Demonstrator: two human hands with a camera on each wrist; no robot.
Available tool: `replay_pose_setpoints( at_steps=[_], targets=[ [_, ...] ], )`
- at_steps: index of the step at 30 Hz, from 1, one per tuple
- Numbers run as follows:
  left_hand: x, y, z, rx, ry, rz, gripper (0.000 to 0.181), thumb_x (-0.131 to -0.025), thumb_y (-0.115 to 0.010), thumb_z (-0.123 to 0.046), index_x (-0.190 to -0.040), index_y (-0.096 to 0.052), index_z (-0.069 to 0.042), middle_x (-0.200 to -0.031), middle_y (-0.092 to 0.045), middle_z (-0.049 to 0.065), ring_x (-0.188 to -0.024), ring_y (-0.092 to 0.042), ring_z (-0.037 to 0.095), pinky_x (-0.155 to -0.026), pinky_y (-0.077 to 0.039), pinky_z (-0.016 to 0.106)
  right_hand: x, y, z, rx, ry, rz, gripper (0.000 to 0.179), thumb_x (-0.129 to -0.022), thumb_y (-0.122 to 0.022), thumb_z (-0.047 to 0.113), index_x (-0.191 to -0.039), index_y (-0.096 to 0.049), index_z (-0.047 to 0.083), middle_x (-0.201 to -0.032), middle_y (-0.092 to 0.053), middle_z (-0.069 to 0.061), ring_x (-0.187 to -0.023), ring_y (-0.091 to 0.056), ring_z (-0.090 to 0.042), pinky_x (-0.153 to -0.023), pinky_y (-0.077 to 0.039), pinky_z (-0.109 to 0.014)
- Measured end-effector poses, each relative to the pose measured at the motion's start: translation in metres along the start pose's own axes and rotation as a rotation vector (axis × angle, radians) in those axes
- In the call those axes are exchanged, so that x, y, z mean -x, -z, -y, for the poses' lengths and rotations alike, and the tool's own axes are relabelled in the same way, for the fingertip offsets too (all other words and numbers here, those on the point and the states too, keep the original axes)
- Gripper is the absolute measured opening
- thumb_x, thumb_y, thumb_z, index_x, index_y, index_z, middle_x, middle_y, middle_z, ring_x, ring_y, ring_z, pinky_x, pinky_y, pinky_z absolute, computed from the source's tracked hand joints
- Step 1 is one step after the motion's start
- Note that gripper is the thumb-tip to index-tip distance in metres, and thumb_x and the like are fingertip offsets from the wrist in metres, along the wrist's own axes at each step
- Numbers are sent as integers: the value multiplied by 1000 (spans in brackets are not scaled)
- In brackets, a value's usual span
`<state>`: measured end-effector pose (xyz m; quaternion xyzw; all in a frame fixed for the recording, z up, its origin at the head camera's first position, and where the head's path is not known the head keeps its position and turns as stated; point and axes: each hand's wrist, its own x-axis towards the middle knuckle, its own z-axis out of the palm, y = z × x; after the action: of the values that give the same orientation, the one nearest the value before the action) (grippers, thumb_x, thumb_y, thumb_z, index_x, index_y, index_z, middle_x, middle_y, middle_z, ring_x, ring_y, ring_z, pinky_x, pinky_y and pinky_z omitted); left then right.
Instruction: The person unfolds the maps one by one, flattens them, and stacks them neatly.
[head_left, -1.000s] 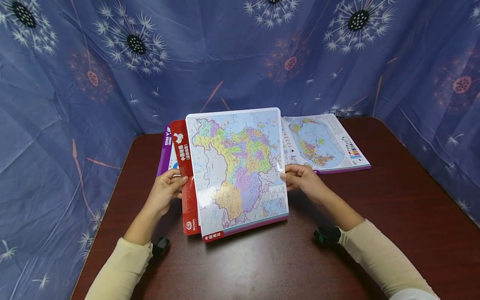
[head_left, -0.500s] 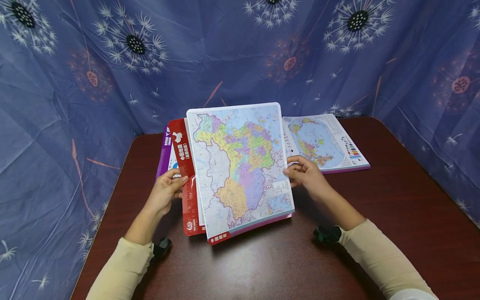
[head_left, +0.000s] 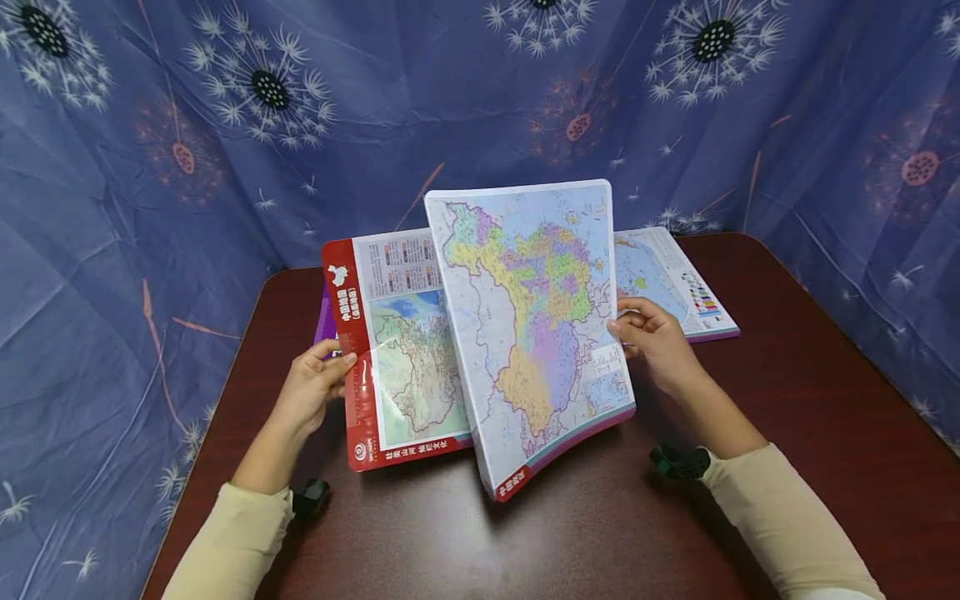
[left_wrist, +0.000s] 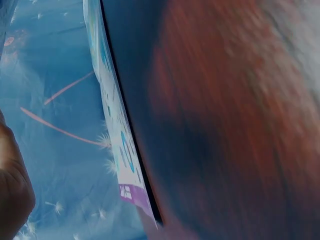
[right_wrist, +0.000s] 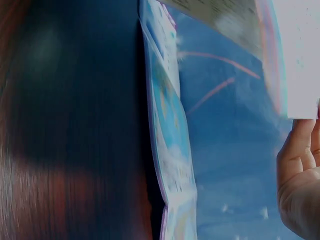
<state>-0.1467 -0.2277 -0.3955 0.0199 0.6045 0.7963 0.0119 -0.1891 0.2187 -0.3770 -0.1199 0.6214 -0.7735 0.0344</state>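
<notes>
In the head view my left hand (head_left: 307, 387) pinches the left edge of a red-bordered map (head_left: 412, 367) of China between thumb and fingers. A second, white-edged map (head_left: 551, 333) of China overlaps its right side, tilted and slightly bowed. My right hand (head_left: 663, 342) pinches this one by its right edge, thumb in front. Both are held up above the table. Only the back of my left hand (left_wrist: 12, 185) shows in its wrist view. At the right border of the right wrist view, my right hand (right_wrist: 300, 185) is under the blurred held map (right_wrist: 300, 60).
Behind the held maps, an opened world map (head_left: 675, 283) lies on the dark red table (head_left: 750, 433). A purple strip (head_left: 324, 325) shows behind the red-bordered map. A blue dandelion-patterned curtain (head_left: 480, 108) hangs along the table's back and sides.
My right hand has drawn the white-edged map right and up, uncovering much of the red-bordered map. My left hand has shifted slightly left with the red-bordered one.
</notes>
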Motion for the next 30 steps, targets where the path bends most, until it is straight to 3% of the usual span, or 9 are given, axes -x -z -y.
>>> replay_pose_setpoints(
  at_steps=[9, 18, 24, 30],
  targets=[
    [8, 24, -4, 17, -19, -57, 21, -89, -49, 4, -87, -62, -12, -69, -64, 1, -55, -59, 7, -43, -47, 19, 9, 42, 11, -90, 72, -175, 25, -84, -55, -9, -97, -63, 11, -73, -62, -1, -60, -54, -8, -47, -45, -17],
    [16, 51, -9, 30, -30, -99, 22, -90, -49, 5, -90, -63, -13, -71, -66, 2, -59, -62, 9, -44, -48, 19, 22, 93, 20, -226, 154, -418, 21, -83, -55, -11, -97, -62, 3, -74, -57, -5, -60, -54, -11, -46, -45, -19],
    [21, 64, -14, 9, -32, -109, 24, -89, -49, 5, -90, -64, -13, -71, -66, 1, -59, -63, 9, -44, -48, 20, 28, 123, 22, -188, 137, -621, 20, -80, -62, -6, -98, -64, 3, -79, -58, -4, -65, -52, -11, -50, -44, -18],
    [22, 73, -18, 19, -25, -116, 23, -90, -49, 4, -90, -65, -13, -72, -66, 1, -60, -62, 8, -44, -48, 20, 33, 144, 22, -111, 61, -754, 21, -76, -69, 1, -96, -66, 7, -78, -57, -1, -66, -49, -8, -50, -42, -14]
  ],
)
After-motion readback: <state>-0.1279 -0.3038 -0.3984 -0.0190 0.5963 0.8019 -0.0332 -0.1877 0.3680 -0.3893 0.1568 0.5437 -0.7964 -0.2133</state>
